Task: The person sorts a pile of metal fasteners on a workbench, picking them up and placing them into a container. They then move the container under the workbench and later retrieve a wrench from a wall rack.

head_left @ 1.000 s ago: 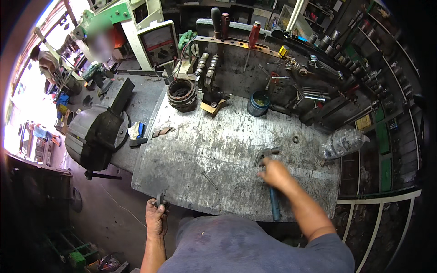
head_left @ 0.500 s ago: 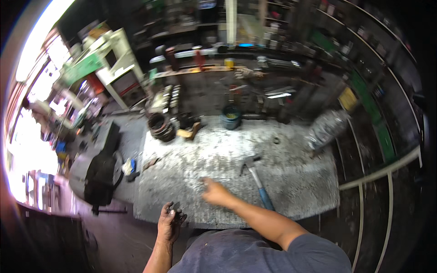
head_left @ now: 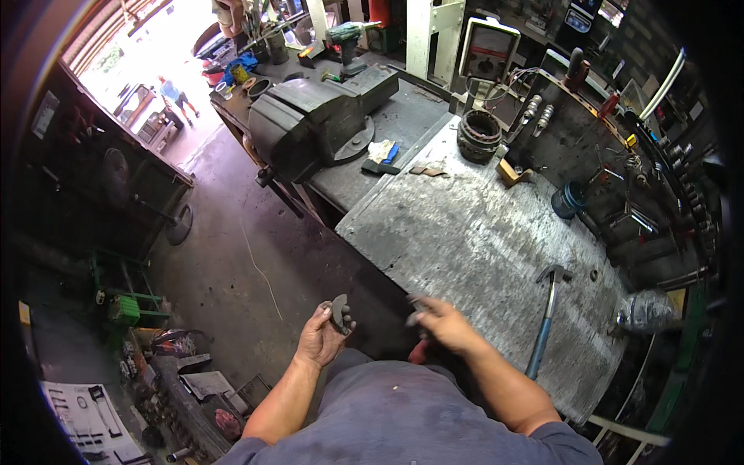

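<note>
We see a long grey metal tabletop [head_left: 480,232], scratched and worn, running from the upper middle down to the lower right. At its far left end sits a heavy dark bench vise [head_left: 310,116], with a white and blue rag [head_left: 382,151] just beside its base. Farther along stands a dark ring-shaped stack of coils [head_left: 478,136], and near the back edge a small blue tin [head_left: 568,200]. A blue-handled hammer [head_left: 545,325] lies on the right part of the tabletop, head away from us, well apart from both hands. A crumpled clear plastic bag [head_left: 643,310] lies at the right edge.

Below the tabletop's near edge we find the two hands over the dark floor. The left hand [head_left: 324,335] is turned palm up, its grip curled around a small dark curved metal piece [head_left: 339,310] that stands up between thumb and fingers. The right hand [head_left: 442,325] is at the tabletop's near edge, just beside the left; its fingers are bent and pinch something small and dark at their tips, blurred, so we cannot tell what it is or how firmly the grip closes. A red bit [head_left: 418,353] shows under this hand.
</note>
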The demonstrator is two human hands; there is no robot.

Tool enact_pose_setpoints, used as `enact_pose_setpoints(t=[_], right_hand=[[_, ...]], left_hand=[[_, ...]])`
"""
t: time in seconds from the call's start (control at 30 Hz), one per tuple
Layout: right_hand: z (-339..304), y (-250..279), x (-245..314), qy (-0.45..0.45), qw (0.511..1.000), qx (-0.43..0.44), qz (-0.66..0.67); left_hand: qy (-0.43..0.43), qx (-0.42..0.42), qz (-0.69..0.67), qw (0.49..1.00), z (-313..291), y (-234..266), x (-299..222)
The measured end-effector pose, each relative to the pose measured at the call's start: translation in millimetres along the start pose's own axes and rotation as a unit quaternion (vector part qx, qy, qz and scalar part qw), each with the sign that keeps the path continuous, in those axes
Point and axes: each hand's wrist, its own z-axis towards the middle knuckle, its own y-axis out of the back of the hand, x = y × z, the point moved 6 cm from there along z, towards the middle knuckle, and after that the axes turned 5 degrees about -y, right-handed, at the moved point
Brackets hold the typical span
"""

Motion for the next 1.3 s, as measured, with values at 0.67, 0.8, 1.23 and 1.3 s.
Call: enact_pose_setpoints(t=[0.67, 0.8, 1.23, 1.3], right_hand=[[53, -237, 4, 0.350, 0.874, 0.065, -0.331], [3, -208, 26, 0.285, 0.877, -0.069, -0.380], [-90, 58, 17, 0.337, 0.791, -0.353, -0.369], [-109, 118, 10, 0.294, 0.853, -0.383, -0.198]], left_hand=[[0.090, 0.085, 0.211, 0.970, -73, 100, -103], [0.206, 0.218, 0.214, 0.930, -31, 37, -60], [0.297, 0.228, 0.390, 0.841, 56, -111, 83], [0.272, 0.191, 0.411, 0.849, 70, -125, 98]])
